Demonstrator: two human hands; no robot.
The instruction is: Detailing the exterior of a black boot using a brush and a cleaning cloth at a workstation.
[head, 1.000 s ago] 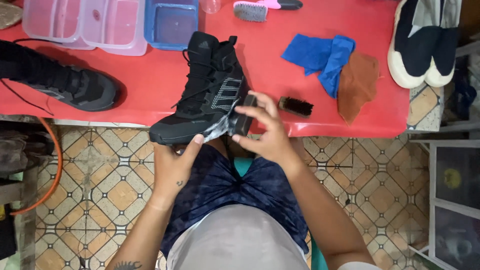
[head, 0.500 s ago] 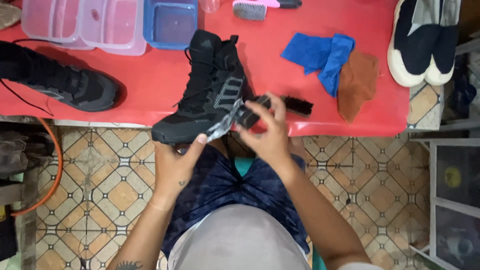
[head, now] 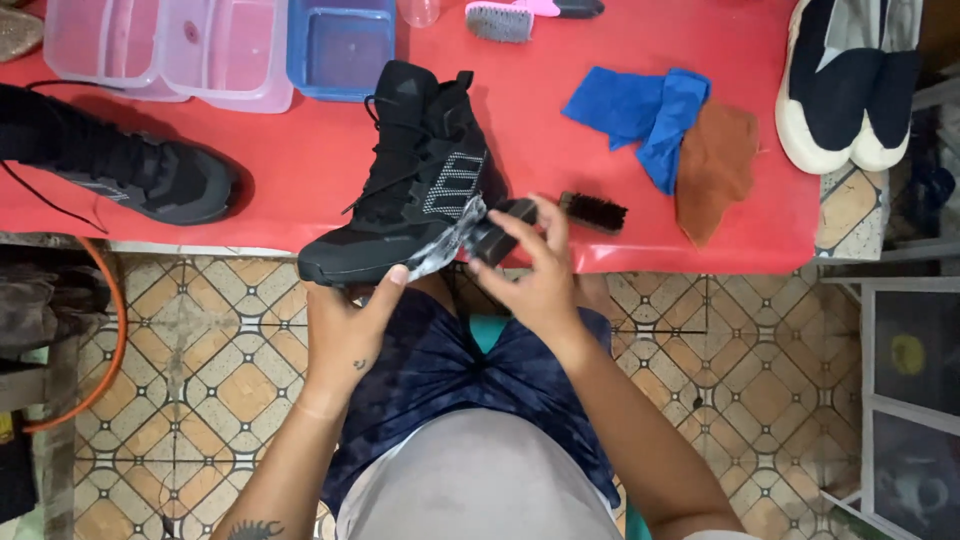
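Observation:
I hold a black high-top boot [head: 420, 180] tilted on its side over the front edge of the red table [head: 300, 160]. My left hand [head: 345, 325] cups the boot's sole and toe from below. My right hand [head: 535, 270] grips a small black brush [head: 495, 235] pressed against the boot's grey-smeared heel side. The second black boot [head: 150, 170] lies on the table at the left.
Another black brush [head: 595, 210] lies just right of my hand. Blue cloth [head: 645, 110] and brown cloth [head: 715, 165] lie further right, white-soled shoes [head: 845, 90] at the far right. Clear tubs [head: 170, 50], a blue tub [head: 340, 45] and a pink-handled brush [head: 505, 15] line the back. Tiled floor below.
My right hand with the brush has shifted slightly along the boot's heel side, back and forth. The boot stays held in my left hand in about the same place.

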